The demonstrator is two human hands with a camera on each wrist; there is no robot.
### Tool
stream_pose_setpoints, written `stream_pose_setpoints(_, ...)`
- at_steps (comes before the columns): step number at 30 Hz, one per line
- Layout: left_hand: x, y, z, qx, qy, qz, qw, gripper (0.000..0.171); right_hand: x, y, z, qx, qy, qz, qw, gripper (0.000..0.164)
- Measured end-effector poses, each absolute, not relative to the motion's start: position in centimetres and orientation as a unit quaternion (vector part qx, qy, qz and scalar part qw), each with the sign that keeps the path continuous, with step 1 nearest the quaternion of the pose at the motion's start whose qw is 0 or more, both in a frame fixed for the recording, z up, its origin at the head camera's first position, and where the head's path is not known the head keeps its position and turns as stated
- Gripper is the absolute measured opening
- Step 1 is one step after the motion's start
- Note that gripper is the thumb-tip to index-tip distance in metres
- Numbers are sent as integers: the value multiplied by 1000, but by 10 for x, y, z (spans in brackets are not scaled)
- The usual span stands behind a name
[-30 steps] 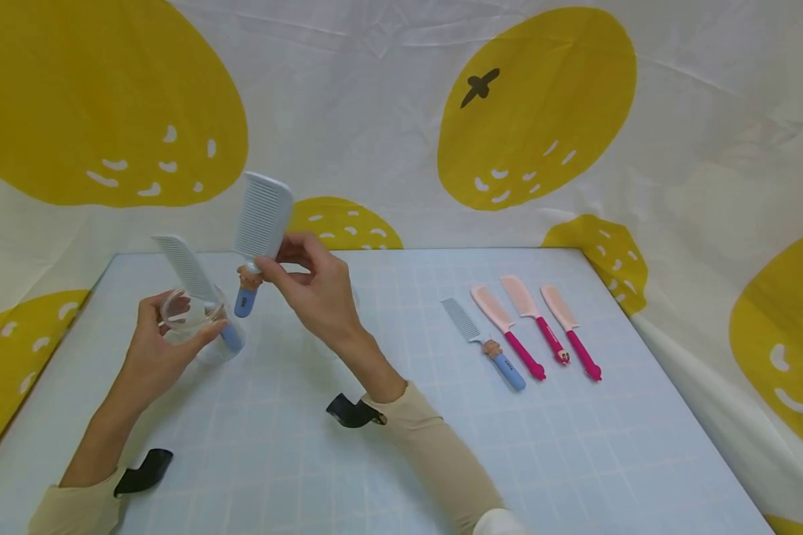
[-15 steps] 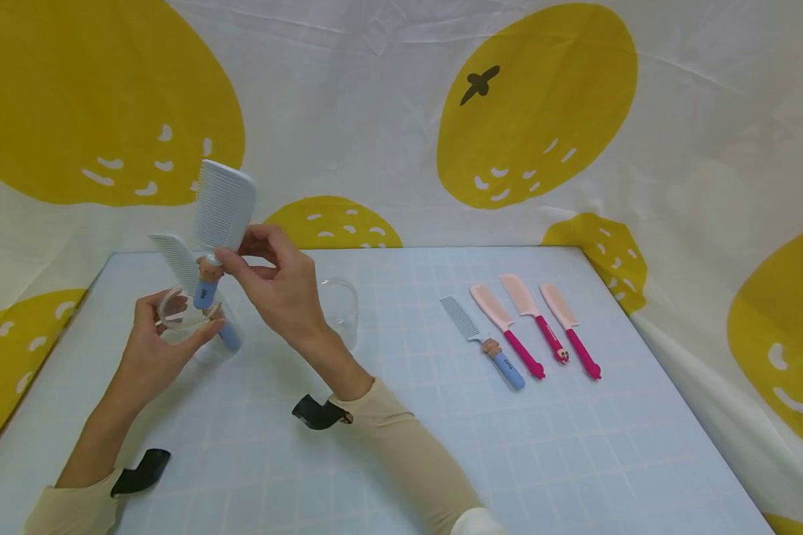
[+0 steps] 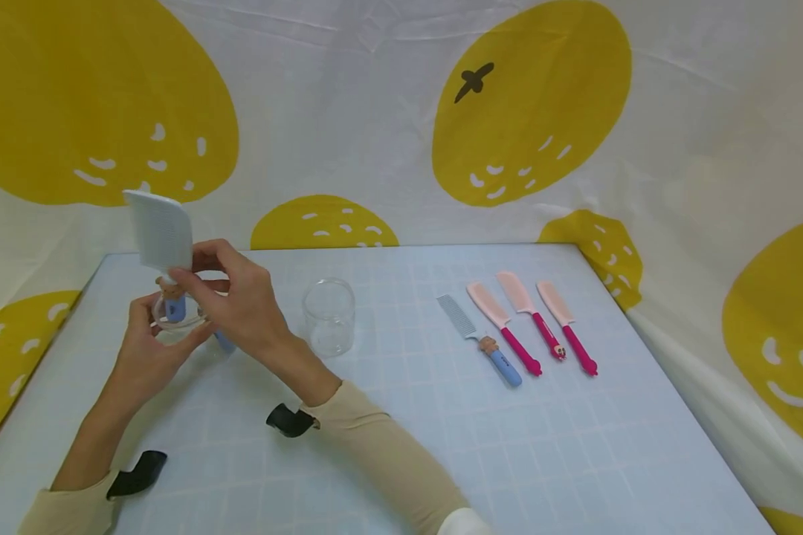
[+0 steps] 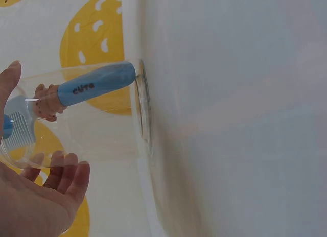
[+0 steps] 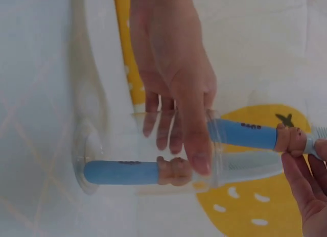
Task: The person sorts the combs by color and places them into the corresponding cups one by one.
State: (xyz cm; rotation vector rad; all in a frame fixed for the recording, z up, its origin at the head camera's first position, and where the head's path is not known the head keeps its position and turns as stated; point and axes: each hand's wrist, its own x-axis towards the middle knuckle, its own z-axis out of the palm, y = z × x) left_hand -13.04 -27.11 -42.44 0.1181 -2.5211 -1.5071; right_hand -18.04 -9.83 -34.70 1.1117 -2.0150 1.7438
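My left hand grips a clear glass near its rim, thumb on one side and fingers on the other. Inside the glass stands a pale comb with a blue handle and a brown bear figure, handle end down at the base. My right hand pinches a second, wide-bladed pale comb by its bear-figured neck, teeth upward. The tip of its blue handle is right at the mouth of the glass. In the head view, this comb and the right hand hide most of the first comb.
Another clear glass stands upright right of my hands. Farther right lie a comb with a blue handle and three pink combs with magenta handles, among them the rightmost comb. Behind the table hangs a white cloth with yellow fruit prints.
My right hand has carried the wide comb left and then down to the mouth of the held glass. The second glass has come into full view. My left hand has stayed nearly still.
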Motion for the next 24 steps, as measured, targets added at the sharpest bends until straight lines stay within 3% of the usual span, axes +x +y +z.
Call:
stream_pose_setpoints(14,-131,-275,-430,-5,-850,-504,153,77,-181,-113,-366,402,-738,528,116,28)
stream_pose_setpoints(24,-132,-275,-429,-5,-855,-495,152,74,-183,-120,-373,397,-767,493,109,26)
